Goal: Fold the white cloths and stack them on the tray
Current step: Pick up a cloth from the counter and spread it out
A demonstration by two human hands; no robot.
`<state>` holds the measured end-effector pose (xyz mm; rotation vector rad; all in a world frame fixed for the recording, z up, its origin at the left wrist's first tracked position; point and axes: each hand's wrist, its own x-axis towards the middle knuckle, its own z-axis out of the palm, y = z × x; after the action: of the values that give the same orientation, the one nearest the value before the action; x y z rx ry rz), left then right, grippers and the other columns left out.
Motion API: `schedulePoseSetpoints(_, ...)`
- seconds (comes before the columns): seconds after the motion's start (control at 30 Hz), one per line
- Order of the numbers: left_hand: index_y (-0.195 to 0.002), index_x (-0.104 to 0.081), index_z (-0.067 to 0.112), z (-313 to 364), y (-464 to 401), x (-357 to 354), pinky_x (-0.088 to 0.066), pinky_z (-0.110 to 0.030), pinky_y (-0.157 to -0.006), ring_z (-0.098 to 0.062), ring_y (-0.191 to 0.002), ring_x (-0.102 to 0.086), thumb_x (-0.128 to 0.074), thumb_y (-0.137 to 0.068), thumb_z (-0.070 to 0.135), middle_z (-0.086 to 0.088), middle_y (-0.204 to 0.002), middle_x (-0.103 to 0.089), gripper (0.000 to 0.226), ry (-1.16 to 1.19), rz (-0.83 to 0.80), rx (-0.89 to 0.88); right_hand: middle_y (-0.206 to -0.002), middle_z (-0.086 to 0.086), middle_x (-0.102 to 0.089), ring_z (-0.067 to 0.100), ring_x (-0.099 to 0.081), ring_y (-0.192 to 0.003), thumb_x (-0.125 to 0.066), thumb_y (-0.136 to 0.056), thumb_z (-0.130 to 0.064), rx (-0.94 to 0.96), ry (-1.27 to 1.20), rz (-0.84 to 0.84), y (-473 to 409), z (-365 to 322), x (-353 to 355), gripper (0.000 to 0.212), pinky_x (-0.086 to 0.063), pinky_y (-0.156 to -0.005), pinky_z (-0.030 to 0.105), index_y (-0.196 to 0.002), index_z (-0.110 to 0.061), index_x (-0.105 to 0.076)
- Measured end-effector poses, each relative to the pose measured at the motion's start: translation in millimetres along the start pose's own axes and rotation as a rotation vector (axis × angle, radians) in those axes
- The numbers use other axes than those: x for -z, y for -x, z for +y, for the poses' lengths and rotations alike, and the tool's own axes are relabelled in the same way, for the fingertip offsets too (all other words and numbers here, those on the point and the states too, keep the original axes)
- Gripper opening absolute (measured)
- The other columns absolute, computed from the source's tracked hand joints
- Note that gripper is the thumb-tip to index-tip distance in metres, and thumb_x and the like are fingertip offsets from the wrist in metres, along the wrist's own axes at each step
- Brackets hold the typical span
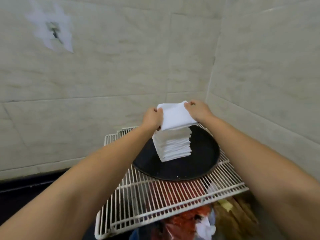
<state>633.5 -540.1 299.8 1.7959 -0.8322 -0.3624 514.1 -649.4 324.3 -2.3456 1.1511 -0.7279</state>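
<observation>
A folded white cloth (pixel 174 116) is held above a tall stack of folded white cloths (pixel 173 146), its near edge just over the top of the stack and its far edge tipped up toward the wall. Whether the cloth's underside touches the top of the stack cannot be told.

The left hand (pixel 152 118) grips the cloth's left edge, with the fingers (pixel 155 110) curled over the top of the fabric near the far left corner. The right hand (pixel 199 110) holds the opposite side, its fingers (pixel 188 103) pinching the far right corner. The cloth spans the gap between the two hands, both forearms reaching forward from the bottom corners of the view.

The stack stands upright on a round black tray (pixel 181 170), toward the tray's far left part, its layers slightly uneven along the right side. The tray rests on a white wire rack (pixel 155 196) that lies tilted, with its near corner lower in the view.

Under and in front of the rack sits a jumble of red, white and brown items (pixel 199 220), too blurred to name. Pale tiled walls (pixel 121 66) meet in a corner behind the tray, and a torn white patch (pixel 52 28) marks the left wall.
</observation>
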Motion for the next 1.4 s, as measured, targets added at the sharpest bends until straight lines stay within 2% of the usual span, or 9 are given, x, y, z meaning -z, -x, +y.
schedulePoseSetpoints(0.2,-0.060,-0.035,0.010,-13.4,-23.4,-14.5,-0.028,-0.014,-0.027,-0.021,-0.043,-0.041,-0.032,-0.097,0.013,-0.010,-0.052,-0.039,0.038,-0.156,-0.014,0.082,-0.065,0.009,-0.046,0.025,-0.045,-0.067,-0.039,-0.100,-0.028,0.023,-0.034,-0.189,-36.0,26.6,-25.6,0.043,-0.030,-0.053,0.030,-0.062,-0.010,-0.043)
schedulePoseSetpoints(0.33,-0.058,-0.038,0.011,-28.4,-21.1,-16.1,-0.031,-0.020,-0.033,-0.020,-0.046,-0.040,-0.035,-0.097,0.015,-0.008,-0.054,-0.040,0.039,-0.213,0.009,0.097,-0.056,0.004,-0.036,0.023,-0.037,-0.056,-0.041,-0.100,-0.025,0.039,-0.063,-0.196,-33.4,37.2,-41.8,0.048,-0.023,-0.045,0.022,-0.054,-0.015,-0.031)
schedulePoseSetpoints(0.53,-0.065,-0.045,0.004,-32.6,-13.6,-18.0,-0.031,-0.030,-0.061,-0.026,-0.072,-0.048,-0.038,-0.099,0.017,-0.016,-0.077,-0.052,0.037,-0.372,0.070,0.052,-0.080,0.013,-0.051,0.022,-0.046,-0.078,-0.039,-0.100,-0.028,0.069,-0.049,-0.199,-33.0,41.8,-48.8,0.036,-0.028,-0.065,0.028,-0.068,-0.011,-0.043)
schedulePoseSetpoints(0.63,-0.054,-0.040,0.008,-36.3,-9.0,-16.2,-0.037,-0.035,-0.057,-0.026,-0.057,-0.055,-0.038,-0.099,0.018,-0.012,-0.057,-0.052,0.046,-0.404,0.070,0.048,-0.068,0.007,-0.049,0.024,-0.048,-0.074,-0.040,-0.098,-0.033,0.048,-0.061,-0.181,-32.6,41.2,-47.1,0.040,-0.030,-0.064,0.029,-0.063,-0.014,-0.041)
schedulePoseSetpoints(0.73,-0.045,-0.046,0.009,-40.4,-5.6,-7.3,-0.046,-0.028,-0.060,-0.015,-0.038,-0.049,-0.038,-0.099,0.027,-0.003,-0.029,-0.047,0.058,-0.406,0.032,0.069,-0.093,0.010,-0.063,0.030,-0.058,-0.093,-0.040,-0.096,-0.040,0.020,-0.055,-0.094,-34.4,36.9,-34.6,0.034,-0.039,-0.075,0.032,-0.091,-0.010,-0.056)
schedulePoseSetpoints(0.83,-0.051,-0.047,0.008,-41.2,-1.2,11.1,-0.047,-0.028,-0.063,-0.019,-0.037,-0.049,-0.035,-0.101,0.032,-0.009,-0.046,-0.056,0.057,-0.373,0.021,0.099,-0.111,0.015,-0.062,0.032,-0.057,-0.104,-0.036,-0.096,-0.034,0.025,-0.041,0.027,-31.4,20.2,-14.2,0.034,-0.040,-0.079,0.035,-0.107,-0.007,-0.054)
schedulePoseSetpoints(1.13,-0.092,-0.046,0.009,-59.6,86.8,154.9,-0.039,-0.027,-0.048,-0.017,-0.045,-0.054,-0.036,-0.101,0.032,-0.007,-0.064,-0.059,0.027,-0.387,0.177,0.021,-0.101,0.023,-0.064,0.038,-0.059,-0.096,-0.035,-0.097,-0.026,0.399,0.023,-0.062,59.9,-122.2,-62.3,0.030,-0.037,-0.070,0.034,-0.087,-0.007,-0.055)
schedulePoseSetpoints(1.27,-0.103,-0.053,0.014,-112.1,176.5,252.3,-0.044,-0.032,-0.062,-0.028,-0.074,-0.064,-0.037,-0.099,0.036,-0.010,-0.086,-0.068,0.028,-0.702,0.273,0.097,-0.102,0.022,-0.062,0.037,-0.059,-0.095,-0.038,-0.098,-0.028,0.621,0.031,-0.201,156.0,-203.3,-144.3,0.027,-0.037,-0.069,0.033,-0.087,-0.010,-0.054)
schedulePoseSetpoints(1.4,-0.108,-0.051,0.015,-173.4,293.6,349.1,-0.047,-0.036,-0.072,-0.031,-0.092,-0.062,-0.039,-0.098,0.037,-0.008,-0.103,-0.067,0.027,-0.910,0.337,0.221,-0.110,0.017,-0.060,0.037,-0.056,-0.105,-0.040,-0.097,-0.033,0.816,-0.029,-0.323,276.4,-276.7,-238.5,0.030,-0.047,-0.087,0.044,-0.105,-0.009,-0.057)
